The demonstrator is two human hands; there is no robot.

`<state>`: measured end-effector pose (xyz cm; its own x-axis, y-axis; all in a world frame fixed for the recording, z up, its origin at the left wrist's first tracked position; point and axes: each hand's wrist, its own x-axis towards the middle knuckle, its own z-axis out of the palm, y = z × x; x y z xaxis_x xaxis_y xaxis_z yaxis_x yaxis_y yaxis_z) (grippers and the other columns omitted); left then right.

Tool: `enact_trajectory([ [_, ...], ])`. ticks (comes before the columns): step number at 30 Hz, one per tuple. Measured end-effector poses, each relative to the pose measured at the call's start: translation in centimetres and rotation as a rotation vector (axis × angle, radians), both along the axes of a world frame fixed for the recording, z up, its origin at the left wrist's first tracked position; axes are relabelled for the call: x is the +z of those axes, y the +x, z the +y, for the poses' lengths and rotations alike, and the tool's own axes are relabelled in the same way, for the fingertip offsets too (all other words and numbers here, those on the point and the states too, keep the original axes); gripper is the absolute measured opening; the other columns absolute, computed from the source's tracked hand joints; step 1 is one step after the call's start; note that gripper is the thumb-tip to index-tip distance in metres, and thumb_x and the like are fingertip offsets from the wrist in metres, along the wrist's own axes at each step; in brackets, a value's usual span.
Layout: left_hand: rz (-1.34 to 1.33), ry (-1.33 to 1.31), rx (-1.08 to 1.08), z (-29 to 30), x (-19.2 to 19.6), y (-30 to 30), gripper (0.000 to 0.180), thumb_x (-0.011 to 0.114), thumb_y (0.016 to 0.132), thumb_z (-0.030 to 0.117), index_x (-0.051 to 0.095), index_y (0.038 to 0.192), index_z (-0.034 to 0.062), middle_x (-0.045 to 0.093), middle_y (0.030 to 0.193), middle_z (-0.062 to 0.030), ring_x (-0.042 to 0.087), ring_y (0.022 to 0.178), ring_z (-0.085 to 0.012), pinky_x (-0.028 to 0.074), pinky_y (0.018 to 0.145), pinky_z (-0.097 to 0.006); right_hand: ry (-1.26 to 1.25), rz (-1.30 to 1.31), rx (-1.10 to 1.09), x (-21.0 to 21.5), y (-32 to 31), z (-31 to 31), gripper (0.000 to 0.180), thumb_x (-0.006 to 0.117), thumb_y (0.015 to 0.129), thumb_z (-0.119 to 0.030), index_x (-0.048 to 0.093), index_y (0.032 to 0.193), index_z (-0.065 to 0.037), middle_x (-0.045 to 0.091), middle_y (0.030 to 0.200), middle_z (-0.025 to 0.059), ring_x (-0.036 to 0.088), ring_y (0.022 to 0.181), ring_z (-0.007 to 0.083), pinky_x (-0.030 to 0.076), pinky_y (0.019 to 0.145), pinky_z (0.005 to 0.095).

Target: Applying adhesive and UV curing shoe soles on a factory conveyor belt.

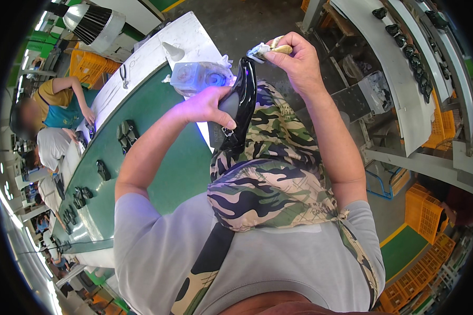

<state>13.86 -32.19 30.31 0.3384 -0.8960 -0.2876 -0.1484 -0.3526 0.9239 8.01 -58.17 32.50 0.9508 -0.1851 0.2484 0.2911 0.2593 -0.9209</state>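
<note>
My left hand (211, 106) is closed round a glossy black shoe (245, 94), its thumb near a small silver buckle (229, 132) on the strap. The shoe stands lengthwise above my camouflage apron (278, 178), toe pointing away from me. At the toe, my right hand (301, 65) pinches a crumpled white cloth (258, 52) whose edge meets or nearly meets the tip. Pale yellowish material shows around the fingertips of that hand; whether it is part of the cloth or a finger covering I cannot tell. A translucent bluish tub (192, 77) sits just beyond my left hand.
On the white bench edge (142, 55) are a white cone (173, 51) and pliers (123, 75). Black shoes (126, 135) ride the green belt (165, 163) at left, where a co-worker (58, 105) sits. Racks with shoes (412, 58) and orange crates (421, 210) stand at right.
</note>
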Motion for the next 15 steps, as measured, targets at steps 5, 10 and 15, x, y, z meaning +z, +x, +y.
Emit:
enact_trajectory([
  [5, 0.374, -0.038, 0.119, -0.2, 0.2, -0.3, 0.073, 0.087, 0.066, 0.026, 0.058, 0.127, -0.0026, 0.067, 0.11, -0.0076, 0.061, 0.101, -0.0164, 0.048, 0.094, -0.03, -0.186, -0.046, -0.018, -0.8, -0.3, -0.1, 0.018, 0.074, 0.081, 0.002, 0.057, 0.082, -0.003, 0.068, 0.092, 0.008, 0.062, 0.087, 0.012, 0.051, 0.079, 0.0275],
  [10, 0.524, -0.084, 0.171, 0.0, -1.2, -0.5, 0.068, 0.083, 0.07, 0.026, 0.058, 0.126, -0.0041, 0.068, 0.112, -0.0098, 0.064, 0.1, -0.0172, 0.049, 0.094, -0.031, -0.201, -0.049, 0.016, -1.6, -0.9, 0.3, 0.018, 0.074, 0.08, 0.001, 0.056, 0.082, -0.003, 0.068, 0.092, 0.0086, 0.062, 0.086, 0.0124, 0.051, 0.079, 0.0279],
  [15, 0.736, -0.125, 0.234, -0.4, -1.3, -1.2, 0.062, 0.079, 0.074, 0.025, 0.059, 0.124, -0.0046, 0.07, 0.112, -0.0131, 0.068, 0.098, -0.0203, 0.053, 0.093, -0.033, -0.254, -0.021, 0.025, -2.3, -2.0, 0.8, 0.018, 0.074, 0.081, 0.0, 0.056, 0.082, -0.003, 0.068, 0.093, 0.0089, 0.062, 0.087, 0.0128, 0.051, 0.078, 0.0284],
])
